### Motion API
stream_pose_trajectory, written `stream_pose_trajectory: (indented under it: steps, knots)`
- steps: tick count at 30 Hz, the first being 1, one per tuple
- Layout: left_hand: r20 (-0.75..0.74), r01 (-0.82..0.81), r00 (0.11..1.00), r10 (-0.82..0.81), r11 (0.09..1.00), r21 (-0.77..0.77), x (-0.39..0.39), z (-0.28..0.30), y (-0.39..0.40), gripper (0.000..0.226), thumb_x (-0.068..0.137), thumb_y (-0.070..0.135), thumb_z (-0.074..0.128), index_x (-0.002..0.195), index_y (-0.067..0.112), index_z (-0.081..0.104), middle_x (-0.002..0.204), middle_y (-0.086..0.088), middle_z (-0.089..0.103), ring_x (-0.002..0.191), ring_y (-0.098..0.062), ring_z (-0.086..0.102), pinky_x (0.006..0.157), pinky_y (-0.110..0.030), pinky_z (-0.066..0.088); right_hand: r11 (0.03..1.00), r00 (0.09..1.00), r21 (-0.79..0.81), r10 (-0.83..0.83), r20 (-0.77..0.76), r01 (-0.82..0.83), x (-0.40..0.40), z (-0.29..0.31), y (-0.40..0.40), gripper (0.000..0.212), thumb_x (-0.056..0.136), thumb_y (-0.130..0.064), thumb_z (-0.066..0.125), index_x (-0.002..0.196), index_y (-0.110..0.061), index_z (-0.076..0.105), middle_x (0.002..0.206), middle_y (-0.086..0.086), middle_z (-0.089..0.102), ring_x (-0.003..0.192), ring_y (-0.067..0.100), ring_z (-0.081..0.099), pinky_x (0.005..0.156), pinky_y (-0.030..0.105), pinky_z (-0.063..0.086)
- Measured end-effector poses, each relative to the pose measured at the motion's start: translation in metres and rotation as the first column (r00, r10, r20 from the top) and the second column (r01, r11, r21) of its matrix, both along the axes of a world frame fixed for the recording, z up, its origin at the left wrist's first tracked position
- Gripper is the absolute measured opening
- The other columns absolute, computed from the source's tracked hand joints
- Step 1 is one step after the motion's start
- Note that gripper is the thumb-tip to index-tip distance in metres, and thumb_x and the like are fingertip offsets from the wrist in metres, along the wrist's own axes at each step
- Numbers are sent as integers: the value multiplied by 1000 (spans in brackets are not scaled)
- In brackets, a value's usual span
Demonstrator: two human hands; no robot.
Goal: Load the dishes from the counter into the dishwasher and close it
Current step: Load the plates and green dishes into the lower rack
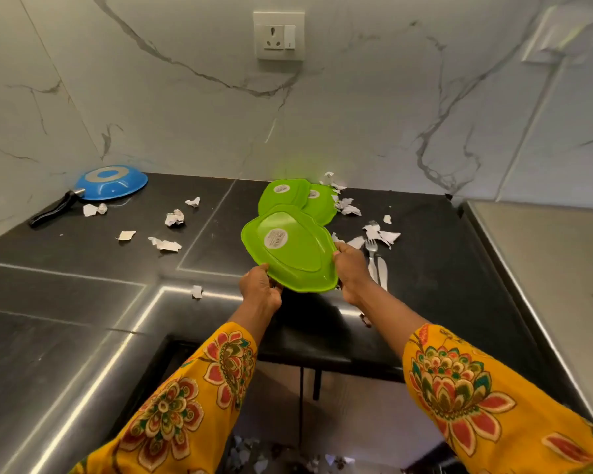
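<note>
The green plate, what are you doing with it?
A person is holding the green plate up off the black counter, bottom side facing up, with the left hand and the right hand gripping opposite edges. Two more green plates lie upside down behind it. A fork, a blue pan and torn paper scraps are on the counter too.

Green plates: glossy smooth plastic. Counter: polished black stone. Wall: veined marble-look. Fork: shiny metal. Scraps: crumpled paper. Sleeves: printed cloth.
</note>
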State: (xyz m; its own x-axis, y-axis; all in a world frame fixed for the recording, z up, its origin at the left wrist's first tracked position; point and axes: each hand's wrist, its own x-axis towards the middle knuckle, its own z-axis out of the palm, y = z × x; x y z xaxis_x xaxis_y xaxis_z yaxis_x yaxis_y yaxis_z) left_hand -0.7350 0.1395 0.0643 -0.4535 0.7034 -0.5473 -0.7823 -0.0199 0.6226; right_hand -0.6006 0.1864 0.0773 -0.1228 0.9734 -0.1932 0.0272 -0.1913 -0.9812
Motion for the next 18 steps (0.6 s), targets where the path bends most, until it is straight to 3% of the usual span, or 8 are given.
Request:
stream_pose_trajectory:
  steps: [1, 3, 6, 8, 10, 15, 18]
  knots:
    - [2, 17, 1000, -17, 1000, 12, 9, 1, -8, 20, 93, -2, 44, 81, 11, 52, 63, -9, 65, 67, -19, 55, 69, -39, 50, 1000, 999, 14, -24, 27, 24, 12, 1, -7, 40, 90, 5, 35, 113, -8, 65, 112, 14, 66, 105, 30, 62, 94, 47, 51]
    - [9, 36, 999, -36, 999, 27, 24, 2, -20, 17, 96, 2, 41, 90, 11, 55, 88, -10, 64, 75, -22, 58, 82, -43, 48, 996, 994, 35, -81, 70, 78, 36, 4, -21, 40, 92, 3, 35, 120, -6, 61, 117, 15, 64, 102, 26, 60, 93, 40, 51]
    - [43, 57, 997, -59, 998, 35, 53, 5, -39, 31, 100, 8, 38, 128, 11, 50, 122, -13, 56, 103, -29, 59, 91, -46, 43, 986, 980, 76, -156, 122, 147, 76, 10, -46, 35, 93, 1, 36, 116, -5, 63, 110, 12, 63, 82, 15, 57, 71, 27, 49]
    - [85, 83, 993, -85, 996, 28, 71, 5, -45, 35, 101, 13, 37, 135, 11, 45, 133, -13, 53, 120, -31, 52, 96, -49, 41, 983, 972, 90, -175, 157, 163, 98, 13, -60, 35, 94, 0, 36, 119, -3, 61, 110, 10, 62, 86, 15, 54, 70, 25, 43]
    - [146, 117, 982, -121, 992, 40, 94, 4, -48, 36, 102, 17, 36, 136, 9, 46, 137, -15, 50, 126, -32, 48, 99, -51, 38, 975, 961, 100, -215, 173, 200, 122, 15, -73, 33, 94, 1, 38, 117, -2, 62, 109, 11, 62, 91, 17, 52, 71, 25, 42]
    - [164, 139, 975, -151, 987, 84, 153, 11, -52, 30, 102, 15, 37, 129, 10, 50, 135, -15, 52, 117, -30, 51, 104, -53, 36, 941, 918, 90, -339, 205, 328, 183, 14, -97, 28, 91, -2, 46, 108, -5, 67, 101, 8, 64, 91, 19, 55, 83, 35, 46]
    - [137, 270, 949, -285, 955, 122, 187, 10, -52, 33, 102, 20, 36, 130, 10, 49, 137, -15, 50, 114, -30, 52, 104, -55, 36, 914, 892, 71, -406, 198, 400, 225, 16, -108, 22, 87, -4, 55, 104, -5, 69, 98, 11, 66, 90, 21, 57, 90, 40, 47]
